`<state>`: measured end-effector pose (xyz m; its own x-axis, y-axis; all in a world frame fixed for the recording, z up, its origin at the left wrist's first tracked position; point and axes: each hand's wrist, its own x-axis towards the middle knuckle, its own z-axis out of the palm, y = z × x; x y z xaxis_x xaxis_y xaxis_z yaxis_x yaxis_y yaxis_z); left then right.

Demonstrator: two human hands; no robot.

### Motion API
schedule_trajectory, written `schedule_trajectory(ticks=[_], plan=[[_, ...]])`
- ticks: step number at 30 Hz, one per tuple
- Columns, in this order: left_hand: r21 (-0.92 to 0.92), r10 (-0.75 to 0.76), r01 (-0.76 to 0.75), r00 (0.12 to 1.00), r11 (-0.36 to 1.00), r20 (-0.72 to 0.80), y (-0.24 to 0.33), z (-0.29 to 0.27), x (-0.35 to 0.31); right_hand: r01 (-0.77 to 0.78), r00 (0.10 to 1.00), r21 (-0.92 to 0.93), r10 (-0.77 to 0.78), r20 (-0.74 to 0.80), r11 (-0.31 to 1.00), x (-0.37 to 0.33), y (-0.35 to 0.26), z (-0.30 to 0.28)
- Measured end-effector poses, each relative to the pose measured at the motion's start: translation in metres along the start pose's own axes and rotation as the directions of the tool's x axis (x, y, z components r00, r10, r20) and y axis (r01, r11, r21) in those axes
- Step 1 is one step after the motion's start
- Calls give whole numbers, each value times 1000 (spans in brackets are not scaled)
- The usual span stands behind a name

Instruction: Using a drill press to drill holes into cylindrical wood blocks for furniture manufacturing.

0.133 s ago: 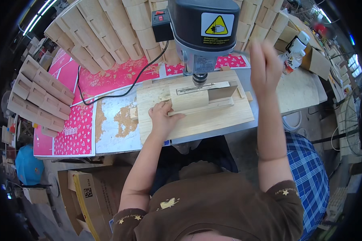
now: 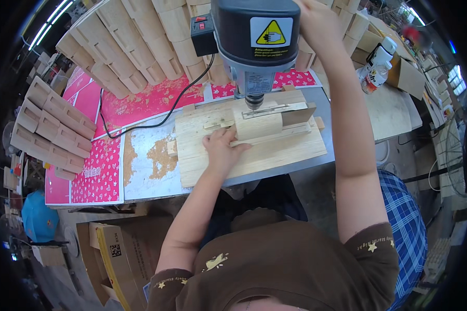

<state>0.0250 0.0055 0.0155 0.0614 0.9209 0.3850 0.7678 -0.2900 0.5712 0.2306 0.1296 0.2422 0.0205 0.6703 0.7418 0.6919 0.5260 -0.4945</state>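
My left hand [image 2: 223,151] grips the near left end of a pale, curved wooden block [image 2: 258,127], thumb stretched along its front. The block sits in a wooden jig [image 2: 207,168] with a thin upright plate [image 2: 299,117] sticking out at its right. Right above the block stands the chuck [image 2: 254,101] of a bench drill press [image 2: 257,36], its bit close to the block's slotted top; I cannot tell whether they touch. My right hand [image 2: 316,23] is raised at the right side of the drill head, its fingers mostly hidden behind the housing.
Stacks of slotted wooden blocks [image 2: 135,41] line the back, with more blocks [image 2: 54,127] at the left. A black cable [image 2: 155,124] crosses the sawdust-strewn pink sheet [image 2: 101,173]. Bottles [image 2: 377,76] stand at the right. An opened cardboard box [image 2: 124,259] lies below the table's left side.
My left hand and the wooden block have shifted right along the jig. My right hand has gone from the air right of the drill press up and left to the side of its head.
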Motion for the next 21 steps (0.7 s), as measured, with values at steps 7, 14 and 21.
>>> schedule_trajectory(ticks=[7,14,21], plan=[[-18,-35,35,999,999,9,7,7,-4,90,995,39,-92,46,995,-27,-5,-30],[-21,-22,22,1000,1000,0,-3,7,-3,130,991,158,-124,-43,979,-148,-5,-26],[-36,-15,16,1000,999,14,5,10,0,213,973,110,-200,-115,971,-186,33,10]])
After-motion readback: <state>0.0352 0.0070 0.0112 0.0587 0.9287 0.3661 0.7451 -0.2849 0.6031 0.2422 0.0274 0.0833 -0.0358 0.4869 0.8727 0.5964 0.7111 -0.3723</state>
